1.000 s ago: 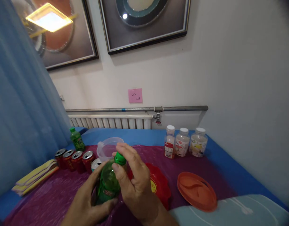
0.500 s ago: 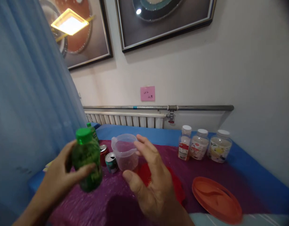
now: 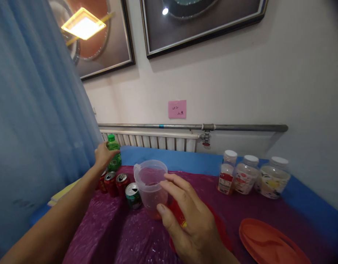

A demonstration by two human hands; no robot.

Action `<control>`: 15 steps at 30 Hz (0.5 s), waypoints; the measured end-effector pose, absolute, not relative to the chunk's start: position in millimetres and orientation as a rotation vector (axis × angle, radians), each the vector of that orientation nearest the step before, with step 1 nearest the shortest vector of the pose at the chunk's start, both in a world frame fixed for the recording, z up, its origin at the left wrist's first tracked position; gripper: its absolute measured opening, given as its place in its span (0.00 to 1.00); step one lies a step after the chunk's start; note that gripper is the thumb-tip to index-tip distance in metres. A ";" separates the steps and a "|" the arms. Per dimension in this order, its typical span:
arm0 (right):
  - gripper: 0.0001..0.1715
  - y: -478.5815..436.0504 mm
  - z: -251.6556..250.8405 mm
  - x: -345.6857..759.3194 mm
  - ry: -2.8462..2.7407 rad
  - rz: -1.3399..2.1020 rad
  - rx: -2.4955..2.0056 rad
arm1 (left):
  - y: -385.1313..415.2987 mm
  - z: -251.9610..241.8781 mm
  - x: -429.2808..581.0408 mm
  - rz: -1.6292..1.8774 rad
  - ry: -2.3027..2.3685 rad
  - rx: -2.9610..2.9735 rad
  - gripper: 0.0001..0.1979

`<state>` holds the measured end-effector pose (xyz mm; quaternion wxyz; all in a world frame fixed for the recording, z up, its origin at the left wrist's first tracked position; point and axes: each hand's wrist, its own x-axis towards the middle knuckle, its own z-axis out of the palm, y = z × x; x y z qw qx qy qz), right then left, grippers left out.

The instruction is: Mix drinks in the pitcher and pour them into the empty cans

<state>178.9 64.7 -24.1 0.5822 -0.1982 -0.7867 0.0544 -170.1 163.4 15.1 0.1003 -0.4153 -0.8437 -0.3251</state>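
My left hand reaches far out to the back left and is wrapped round a small green bottle with a green cap, held upright at the table's back edge. My right hand hovers near the front with fingers spread and curved, right beside a clear plastic measuring cup that stands on the purple cloth; I cannot tell if the fingertips touch it. A row of opened drink cans, red ones and a green one, stands between the two hands.
Three white-capped jars stand at the back right. An orange lid lies at the front right, a red plate under my right hand. Folded yellow cloths lie at the left by a blue curtain. A radiator and pipe run along the wall.
My left hand has carried the green bottle from near my body out to the back left corner. My right hand let go of the cap and moved beside the clear cup.
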 end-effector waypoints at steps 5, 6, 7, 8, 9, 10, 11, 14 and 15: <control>0.21 72.8 -31.3 177.7 -1.885 -0.008 -0.494 | 200.8 -19.2 -189.0 -0.809 -2.682 -1.138 0.21; 0.21 74.3 -32.6 177.4 -1.898 -0.030 -0.496 | 205.8 -24.3 -191.9 -0.791 -2.711 -1.128 0.21; 0.21 75.8 -33.9 177.1 -1.914 -0.054 -0.493 | 210.1 -28.8 -194.6 -0.776 -2.736 -1.120 0.20; 0.21 77.5 -35.3 176.8 -1.930 -0.079 -0.488 | 213.8 -32.9 -196.9 -0.763 -2.758 -1.109 0.20; 0.21 79.3 -36.7 176.5 -1.944 -0.103 -0.478 | 217.0 -36.6 -198.9 -0.751 -2.777 -1.096 0.20; 0.22 80.9 -38.0 176.2 -1.955 -0.123 -0.466 | 219.7 -40.0 -200.6 -0.741 -2.794 -1.082 0.20; 0.22 82.4 -39.4 175.8 -1.966 -0.134 -0.458 | 221.9 -43.2 -202.1 -0.732 -2.808 -1.067 0.20; 0.23 84.2 -42.1 173.9 -1.942 -0.088 -0.458 | 226.1 -51.2 -205.5 -0.722 -2.838 -1.035 0.20; 0.23 83.9 -42.3 173.1 -1.908 -0.049 -0.471 | 226.8 -53.2 -206.4 -0.723 -2.843 -1.028 0.21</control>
